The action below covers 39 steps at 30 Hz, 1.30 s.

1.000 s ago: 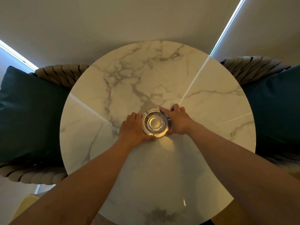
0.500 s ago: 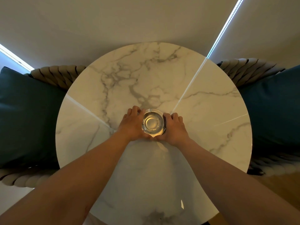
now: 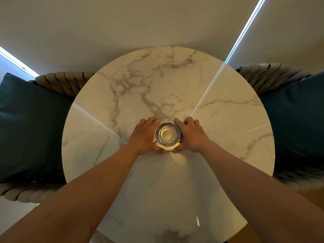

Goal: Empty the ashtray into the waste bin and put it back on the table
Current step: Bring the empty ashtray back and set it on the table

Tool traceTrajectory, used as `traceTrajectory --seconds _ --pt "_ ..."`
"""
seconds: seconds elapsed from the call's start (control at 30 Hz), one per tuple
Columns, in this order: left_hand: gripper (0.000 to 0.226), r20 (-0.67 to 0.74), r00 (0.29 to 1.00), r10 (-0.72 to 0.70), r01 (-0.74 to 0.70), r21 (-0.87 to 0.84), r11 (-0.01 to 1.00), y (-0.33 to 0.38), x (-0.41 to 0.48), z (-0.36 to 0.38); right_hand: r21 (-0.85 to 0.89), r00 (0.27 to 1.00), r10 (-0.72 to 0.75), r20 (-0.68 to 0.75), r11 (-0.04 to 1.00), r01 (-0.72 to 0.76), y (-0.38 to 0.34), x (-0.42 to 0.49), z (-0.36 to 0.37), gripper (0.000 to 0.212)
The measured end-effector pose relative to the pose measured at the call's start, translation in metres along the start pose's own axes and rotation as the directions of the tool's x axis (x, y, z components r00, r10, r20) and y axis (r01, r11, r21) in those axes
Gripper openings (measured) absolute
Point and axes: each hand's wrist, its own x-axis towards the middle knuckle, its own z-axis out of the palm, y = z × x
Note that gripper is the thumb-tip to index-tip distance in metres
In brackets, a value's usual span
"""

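Observation:
A round shiny metal ashtray (image 3: 167, 134) sits near the middle of the round white marble table (image 3: 219, 120). Its bowl looks bare inside. My left hand (image 3: 144, 137) cups its left side and my right hand (image 3: 192, 136) cups its right side, fingers curled around the rim and thumbs meeting at its near edge. The ashtray appears to rest on the tabletop. No waste bin is in view.
A dark teal cushion (image 3: 29, 127) lies on a woven rope chair (image 3: 64, 83) at the left. A second teal cushion (image 3: 296, 123) and rope chair (image 3: 268, 76) stand at the right. Beyond the table is a plain pale wall with light strips.
My right hand slid from the ashtray's far right side around to its near edge, so both thumbs now meet in front. The view shifted slightly; the ashtray stays near the table's middle.

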Motion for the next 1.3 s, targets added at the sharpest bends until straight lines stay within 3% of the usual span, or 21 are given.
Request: traceTrajectory --seconds 0.4,0.63,0.93,1.3 --pt "0.122 -0.106 0.993 -0.057 0.057 0.001 0.998 -0.005 -0.004 0.014 -0.094 0.996 -0.018 -0.083 0.995 0.01 0.0 -0.006 0.005 0.117" --pt "0.125 -0.051 0.997 -0.059 0.059 -0.01 0.998 -0.009 0.0 0.013 -0.093 0.991 -0.011 -0.133 0.996 -0.001 0.0 -0.009 0.012 0.118" --pt "0.123 -0.13 0.985 -0.117 0.119 0.003 0.993 -0.001 -0.007 0.024 -0.05 0.999 -0.033 0.013 0.998 0.034 0.007 0.002 -0.003 0.125" --pt "0.124 -0.087 0.991 -0.098 0.101 0.026 0.995 -0.005 -0.004 0.022 -0.041 0.999 -0.03 0.018 0.999 0.031 0.008 -0.001 -0.005 0.123"
